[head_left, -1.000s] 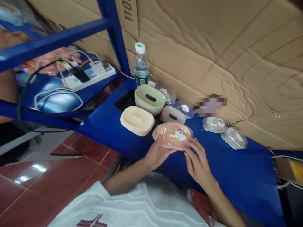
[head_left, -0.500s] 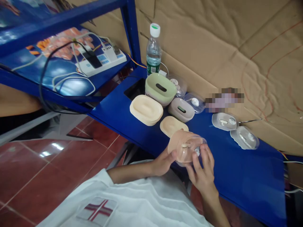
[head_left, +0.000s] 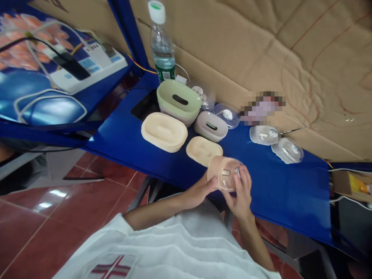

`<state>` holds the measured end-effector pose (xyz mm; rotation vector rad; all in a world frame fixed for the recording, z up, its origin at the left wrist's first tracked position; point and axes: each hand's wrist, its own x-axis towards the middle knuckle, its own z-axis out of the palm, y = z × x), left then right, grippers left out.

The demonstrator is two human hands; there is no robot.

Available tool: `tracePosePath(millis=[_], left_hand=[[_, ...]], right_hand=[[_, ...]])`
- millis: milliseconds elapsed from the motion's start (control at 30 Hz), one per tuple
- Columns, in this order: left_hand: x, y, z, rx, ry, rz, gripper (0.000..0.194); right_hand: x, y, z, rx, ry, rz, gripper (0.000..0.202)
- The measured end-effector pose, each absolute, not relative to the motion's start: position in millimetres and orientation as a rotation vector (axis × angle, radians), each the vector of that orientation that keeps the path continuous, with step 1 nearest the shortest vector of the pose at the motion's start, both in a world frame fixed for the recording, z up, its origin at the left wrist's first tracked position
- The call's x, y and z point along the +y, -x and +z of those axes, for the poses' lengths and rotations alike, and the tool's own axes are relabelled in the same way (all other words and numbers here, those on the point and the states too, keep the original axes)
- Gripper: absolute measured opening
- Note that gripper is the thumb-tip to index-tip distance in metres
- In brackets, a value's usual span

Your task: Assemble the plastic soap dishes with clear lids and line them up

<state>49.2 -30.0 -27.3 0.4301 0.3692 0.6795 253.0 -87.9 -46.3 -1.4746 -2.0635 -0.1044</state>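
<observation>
Nearest the viewer, a white shirt [head_left: 162,252] is filling the lower edge, and two bare forearms are rising from it toward the blue table [head_left: 285,193]. The left hand [head_left: 199,192] is cupping the pink soap box [head_left: 222,178] from about 8 o'clock, its fingers curled together under the near rim. The right hand [head_left: 240,193] is gripping the same box from 4 o'clock, fingers slightly spread and pressing over a clear lid on its far end; the box is being held tilted, just above the table's near edge and clear of the surface. At 11 o'clock from the box, a small cream tray [head_left: 204,150] is lying flat on the table, and farther along that line a larger cream tray stack [head_left: 164,131] is resting near the left end. Beyond these, a grey-lilac box [head_left: 210,126] is sitting beside a green box [head_left: 178,102], each showing a dark slot. At 2 o'clock, two clear lids [head_left: 276,141] are lying side by side. Farthest back, at 11 o'clock, a water bottle [head_left: 161,46] is standing upright against the cardboard wall [head_left: 261,50].
</observation>
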Motion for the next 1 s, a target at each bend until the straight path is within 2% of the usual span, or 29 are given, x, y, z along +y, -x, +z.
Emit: tracePosePath(millis=[133, 267, 367, 433, 567, 667, 733, 933, 1000], left_hand=[[-25.8, -28.5, -29.6, 0.664, -0.734, 0.631, 0.056], [-19.9, -0.8, -34.8, 1.008, -1.372, 0.877, 0.029], [-6.3, 6.1, -45.7, 1.211, -1.760, 0.985, 0.030], [3.7, 3.8, -52.9, 1.294, -1.929, 0.954, 0.035], [13.2, -4.7, -60.6, 1.325, -2.118, 0.861, 0.034], [9.1, -8.8, -60.9, 1.287, -2.227, 0.816, 0.032], [3.5, -10.9, -59.3, 1.280, -2.310, 0.785, 0.030], [-9.1, -13.2, -54.0, 1.259, -2.505, 0.749, 0.018], [-9.0, -11.9, -54.4, 1.237, -2.513, 0.738, 0.018]], right_hand=[[-118.1, -303.0, -50.5, -2.100, 1.753, -0.089, 0.076], [-170.2, -384.9, -54.8, -2.000, 2.076, -0.301, 0.062], [-194.3, -465.6, -55.8, -1.777, 2.251, -0.529, 0.056], [-193.4, -520.0, -53.7, -1.623, 2.182, -0.695, 0.054], [-151.7, -593.7, -45.0, -1.507, 2.184, -0.723, 0.071], [-105.6, -597.5, -45.4, -1.482, 2.167, -0.670, 0.081], [-78.1, -576.8, -52.5, -1.470, 2.136, -0.637, 0.080], [-27.2, -496.3, -75.0, -1.646, 2.150, -0.467, 0.050], [-19.7, -484.8, -73.2, -1.715, 2.179, -0.384, 0.046]])
